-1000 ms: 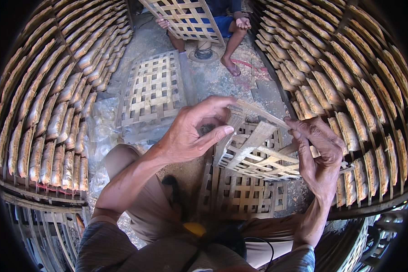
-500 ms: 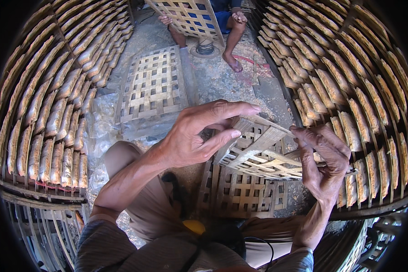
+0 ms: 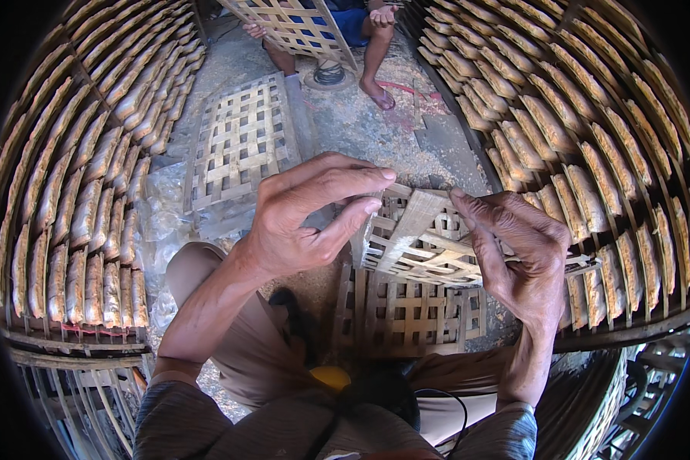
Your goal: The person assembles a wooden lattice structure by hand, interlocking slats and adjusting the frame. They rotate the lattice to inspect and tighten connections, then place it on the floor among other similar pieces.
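Between my two hands a woven bamboo tray (image 3: pixel 422 230) stands tilted on edge, its open lattice crossed by flat wooden slats. My left hand (image 3: pixel 295 215) pinches its upper left edge, thumb on the near side and fingers over the far side. At the upper right edge, my right hand (image 3: pixel 517 245) grips it between thumb and bent fingers; the hand covers part of that side. Below it, another woven bamboo panel (image 3: pixel 414 314) stands between my legs.
Tall racks of pale, brown-edged slabs rise on the left (image 3: pixel 77 222) and right (image 3: pixel 583 146). A woven tray (image 3: pixel 241 138) lies ahead beside clear plastic bags (image 3: pixel 165 207). Beyond, a seated person (image 3: pixel 376 69) holds another woven panel (image 3: pixel 295 27) near a coil of wire (image 3: pixel 330 74).
Both hands and the tray have shifted left and slightly up, with the grips kept. The view has turned a little. The other person's hand on the knee has turned palm up.
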Demonstrator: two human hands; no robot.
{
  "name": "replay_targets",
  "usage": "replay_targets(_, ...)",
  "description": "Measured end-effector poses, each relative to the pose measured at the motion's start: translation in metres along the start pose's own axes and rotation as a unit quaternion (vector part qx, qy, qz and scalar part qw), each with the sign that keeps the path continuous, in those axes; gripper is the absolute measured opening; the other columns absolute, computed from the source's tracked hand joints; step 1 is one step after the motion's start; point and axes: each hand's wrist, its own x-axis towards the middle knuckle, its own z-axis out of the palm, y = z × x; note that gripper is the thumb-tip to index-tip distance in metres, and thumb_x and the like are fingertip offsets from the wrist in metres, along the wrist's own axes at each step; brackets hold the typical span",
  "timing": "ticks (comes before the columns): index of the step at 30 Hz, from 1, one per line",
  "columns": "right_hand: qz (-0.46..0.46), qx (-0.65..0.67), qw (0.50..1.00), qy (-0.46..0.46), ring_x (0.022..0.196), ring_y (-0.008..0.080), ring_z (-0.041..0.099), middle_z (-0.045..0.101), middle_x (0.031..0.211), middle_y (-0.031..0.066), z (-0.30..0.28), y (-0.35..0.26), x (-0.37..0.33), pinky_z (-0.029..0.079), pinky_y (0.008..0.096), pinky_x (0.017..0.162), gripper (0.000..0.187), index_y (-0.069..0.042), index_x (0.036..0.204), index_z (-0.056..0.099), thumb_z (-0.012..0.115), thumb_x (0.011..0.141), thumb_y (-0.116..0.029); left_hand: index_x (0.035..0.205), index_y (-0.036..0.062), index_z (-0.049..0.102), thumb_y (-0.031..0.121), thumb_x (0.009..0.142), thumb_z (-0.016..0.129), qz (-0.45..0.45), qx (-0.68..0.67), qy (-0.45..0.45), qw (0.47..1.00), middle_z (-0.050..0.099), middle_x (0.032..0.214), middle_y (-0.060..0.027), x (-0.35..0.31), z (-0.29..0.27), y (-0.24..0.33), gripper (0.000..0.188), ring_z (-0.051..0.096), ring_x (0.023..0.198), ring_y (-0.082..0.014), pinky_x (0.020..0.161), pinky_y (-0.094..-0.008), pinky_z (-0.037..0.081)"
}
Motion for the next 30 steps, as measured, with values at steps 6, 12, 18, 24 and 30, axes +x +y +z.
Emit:
replay_targets(6,-0.015,-0.023,1.0,-0.007,0.069,0.0189,0.069,0.073,0.083,0.0144,0.001,0.003,-0.001,0.054,0.0293,0.065,0.035,0.0,0.113,0.078,0.068,0.082,0.013,0.113,-0.0006,0.074,-0.012,0.081,0.074,0.006,0.004,-0.002,1.0,0.076,0.103,-0.016,0.001,-0.001,0.002,0.033,0.075,0.089,-0.0236,0.075,-0.0306,0.06)
replay_targets(12,-0.022,-0.091,0.995,-0.028,0.081,0.0244,0.072,0.073,0.094,0.0138,-0.006,0.004,-0.004,0.057,0.0343,0.07,0.036,-0.004,0.119,0.076,0.072,0.084,0.003,0.122,-0.0026,0.068,-0.006,0.089,0.074,-0.148,-0.086,0.004,0.985,0.076,0.098,-0.013,-0.008,0.005,0.003,0.033,0.074,0.085,-0.0135,0.07,-0.0256,0.057)
replay_targets(18,-0.165,-0.217,0.941,0.2,0.111,0.0369,0.067,0.069,0.12,0.0233,-0.048,0.018,-0.013,0.053,0.049,0.099,0.046,0.005,0.133,0.064,0.06,0.098,-0.025,0.123,-0.0051,0.063,-0.001,0.096,0.07,-0.199,-0.097,-0.047,0.974,0.074,0.092,-0.0085,-0.01,-0.003,-0.005,0.028,0.075,0.087,-0.013,0.074,-0.025,0.058)
replay_targets(24,0.146,0.109,0.899,0.399,0.129,0.0336,0.058,0.057,0.14,0.0219,-0.054,0.106,-0.069,0.046,0.0544,0.109,0.08,-0.002,0.153,0.044,0.023,0.107,-0.064,0.117,-0.0051,0.061,0.001,0.099,0.066,-0.273,-0.145,-0.04,0.95,0.075,0.102,-0.0148,-0.012,-0.008,-0.014,0.019,0.074,0.1,-0.0194,0.09,-0.0331,0.059)
replay_targets(30,0.243,0.122,0.925,0.267,0.108,0.0195,0.059,0.065,0.118,0.011,-0.015,0.133,-0.125,0.045,0.0361,0.097,0.045,0.004,0.129,0.063,0.059,0.106,-0.034,0.11,-0.0054,0.065,0.005,0.102,0.064,-0.305,-0.123,-0.049,0.943,0.075,0.099,-0.0115,-0.002,-0.009,-0.018,0.013,0.071,0.1,-0.0157,0.093,-0.0318,0.057)
